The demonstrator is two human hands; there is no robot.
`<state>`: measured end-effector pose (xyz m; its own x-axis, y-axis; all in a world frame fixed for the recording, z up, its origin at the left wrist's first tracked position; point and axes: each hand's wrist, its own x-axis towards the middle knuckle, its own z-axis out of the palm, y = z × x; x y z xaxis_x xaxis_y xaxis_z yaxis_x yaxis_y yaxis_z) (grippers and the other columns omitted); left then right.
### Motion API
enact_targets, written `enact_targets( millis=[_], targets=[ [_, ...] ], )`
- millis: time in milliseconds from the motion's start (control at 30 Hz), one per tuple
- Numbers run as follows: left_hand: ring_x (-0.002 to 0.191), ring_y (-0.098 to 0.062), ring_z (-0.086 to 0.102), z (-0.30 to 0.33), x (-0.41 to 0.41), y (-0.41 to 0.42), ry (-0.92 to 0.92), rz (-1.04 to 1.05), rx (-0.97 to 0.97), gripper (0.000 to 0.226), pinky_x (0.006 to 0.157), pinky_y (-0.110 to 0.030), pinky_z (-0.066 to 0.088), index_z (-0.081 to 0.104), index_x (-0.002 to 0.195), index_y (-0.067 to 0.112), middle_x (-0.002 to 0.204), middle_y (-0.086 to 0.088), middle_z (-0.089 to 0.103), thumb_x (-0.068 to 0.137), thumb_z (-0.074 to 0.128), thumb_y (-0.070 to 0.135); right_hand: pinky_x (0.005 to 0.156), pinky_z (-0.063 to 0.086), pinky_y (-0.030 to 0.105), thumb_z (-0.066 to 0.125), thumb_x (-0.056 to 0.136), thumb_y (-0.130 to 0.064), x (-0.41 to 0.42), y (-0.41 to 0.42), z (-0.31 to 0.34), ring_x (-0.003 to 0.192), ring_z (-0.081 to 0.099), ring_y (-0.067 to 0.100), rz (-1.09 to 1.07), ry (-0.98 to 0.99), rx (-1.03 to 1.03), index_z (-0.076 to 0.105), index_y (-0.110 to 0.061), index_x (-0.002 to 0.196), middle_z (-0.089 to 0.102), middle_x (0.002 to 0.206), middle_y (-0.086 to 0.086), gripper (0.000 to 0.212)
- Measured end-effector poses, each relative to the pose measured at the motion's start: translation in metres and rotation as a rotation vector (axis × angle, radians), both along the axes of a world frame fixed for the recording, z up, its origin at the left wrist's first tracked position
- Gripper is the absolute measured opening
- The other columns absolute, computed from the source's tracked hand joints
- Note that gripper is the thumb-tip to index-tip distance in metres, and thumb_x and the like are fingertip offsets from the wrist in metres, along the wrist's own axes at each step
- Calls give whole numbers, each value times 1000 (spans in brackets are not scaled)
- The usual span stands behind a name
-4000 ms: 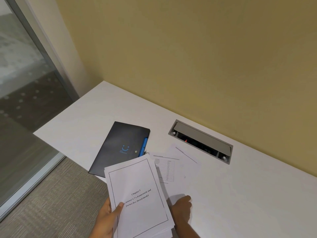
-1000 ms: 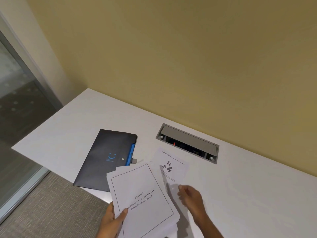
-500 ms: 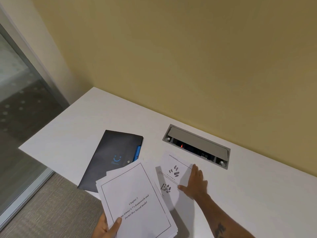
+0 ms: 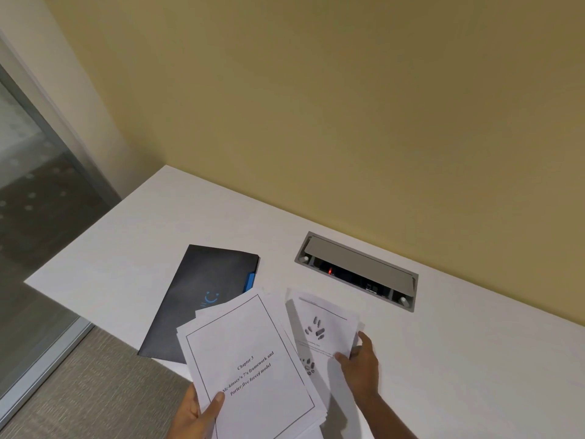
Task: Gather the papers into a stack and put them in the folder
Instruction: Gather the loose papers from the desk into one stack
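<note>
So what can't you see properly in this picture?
- Left hand: cut off by the bottom edge of the head view, partly behind the paper stack.
- Folder: near corner covered by the stack.
- Small print on the loose sheet in the right hand: too tiny to read.

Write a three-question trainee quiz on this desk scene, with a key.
1. True or false: the dark folder lies closed on the desk.
2. Which hand holds the stack titled "Chapter 3"?
3. The right hand grips: A) the folder B) the sheet with paw prints C) the cable box.

Key: 1 true; 2 the left hand; 3 B.
</note>
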<state>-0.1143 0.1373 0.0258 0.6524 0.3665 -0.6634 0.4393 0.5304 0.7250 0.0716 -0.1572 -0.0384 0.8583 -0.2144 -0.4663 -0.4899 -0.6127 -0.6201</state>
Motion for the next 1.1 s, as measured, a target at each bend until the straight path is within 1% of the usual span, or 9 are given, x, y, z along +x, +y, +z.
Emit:
enact_targets(
  millis=[67, 133, 233, 367, 500, 633, 867, 1000, 1100],
  targets=[
    [82, -9, 80, 0, 2, -1, -12, -6, -7, 61, 66, -18, 63, 44, 152, 1, 119, -20, 75, 95, 54, -18, 72, 63, 44, 83, 86, -22, -3, -3, 5, 74, 72, 26, -42, 22, 34, 66, -10, 104, 71, 78, 1, 28],
    [80, -8, 80, 2, 4, -2, -15, -33, -14, 57, 66, -18, 63, 46, 149, 0, 104, -7, 81, 95, 53, -19, 69, 61, 45, 78, 90, -27, -8, -7, 6, 70, 66, 29, -60, 31, 77, 60, -10, 80, 67, 75, 5, 28],
    [78, -8, 80, 12, 9, -5, -31, -85, -5, 50, 65, -18, 62, 49, 140, 2, 89, 1, 84, 96, 49, -21, 76, 66, 55, 70, 96, -26, -10, -12, 19, 76, 71, 32, -104, 8, 215, 68, -12, 94, 72, 92, 13, 14],
    [84, -16, 81, 12, 13, -5, -36, -156, 15, 49, 65, -24, 64, 49, 141, 0, 96, -5, 84, 96, 50, -19, 60, 64, 36, 61, 103, -13, -13, -21, 55, 76, 73, 30, -122, -50, 375, 72, -19, 112, 77, 96, 9, 15],
    [90, -9, 80, 12, 21, -6, -30, -219, 83, 55, 69, -20, 63, 49, 143, 8, 100, 4, 84, 95, 55, -17, 67, 53, 32, 64, 103, -20, -12, -38, 73, 75, 66, 25, -62, -38, 399, 72, -14, 105, 73, 98, 25, 11],
    [107, -6, 76, 7, 28, -7, -28, -294, 153, 59, 82, -21, 61, 50, 143, 22, 114, 12, 81, 94, 64, -9, 86, 59, 34, 62, 104, -20, -14, -44, 95, 95, 76, 15, -34, 6, 451, 75, -34, 111, 82, 102, -7, 21],
    [108, -5, 75, 9, 38, -20, 14, -466, 190, 58, 85, -22, 61, 50, 140, 29, 115, 14, 80, 94, 70, 1, 58, 31, 25, 57, 106, -24, -31, -35, 111, 73, 55, 19, 92, 137, 513, 79, -37, 113, 80, 100, 0, 26],
    [99, 1, 76, 13, 43, -26, 54, -597, 176, 50, 79, -18, 60, 48, 133, 30, 100, 25, 80, 95, 70, 7, 57, 36, 23, 57, 107, -27, -44, -29, 116, 71, 62, 16, 174, 199, 588, 80, -32, 116, 83, 107, 5, 25],
    [115, -9, 72, 11, 41, -30, 33, -651, 168, 65, 96, -26, 58, 49, 139, 25, 114, 18, 79, 85, 83, 30, 70, 47, 30, 48, 103, -12, -55, -26, 118, 80, 67, 21, 190, 284, 568, 80, -29, 114, 82, 108, 12, 38]
  ],
)
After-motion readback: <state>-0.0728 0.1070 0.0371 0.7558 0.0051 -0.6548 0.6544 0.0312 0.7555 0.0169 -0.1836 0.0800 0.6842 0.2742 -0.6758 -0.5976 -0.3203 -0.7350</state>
